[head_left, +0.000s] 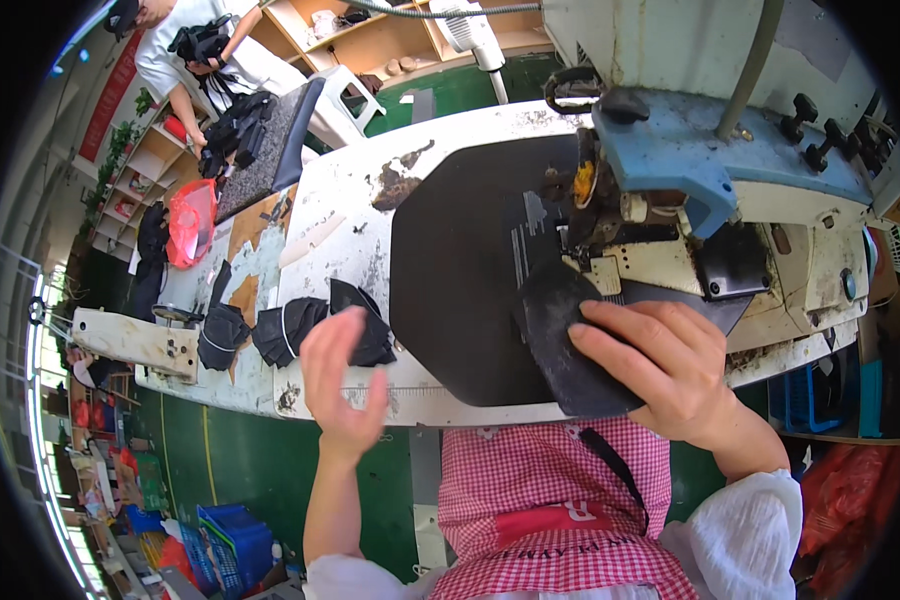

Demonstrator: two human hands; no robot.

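Observation:
My right hand (665, 370) grips the near right edge of a dark, flexible flat piece (560, 345), cloth or leather. Its fingers lie on top and the thumb is hidden. The piece's far end rests by the needle area of a blue-and-white industrial sewing machine (660, 140), on a black octagonal plate (450, 270). My left hand (342, 385) is raised over the table's front edge, fingers apart and holding nothing. Just beyond it lies a black folded bundle (365, 330); another black bundle (280, 330) and a third black bundle (223, 335) sit farther left.
The white worktable (320, 240) has worn, peeling patches. At the far left, a person (195, 70) handles black straps beside a red plastic bag (191, 222). A white stool (345, 100) stands behind the table. Blue crates (235, 545) are on the floor at lower left.

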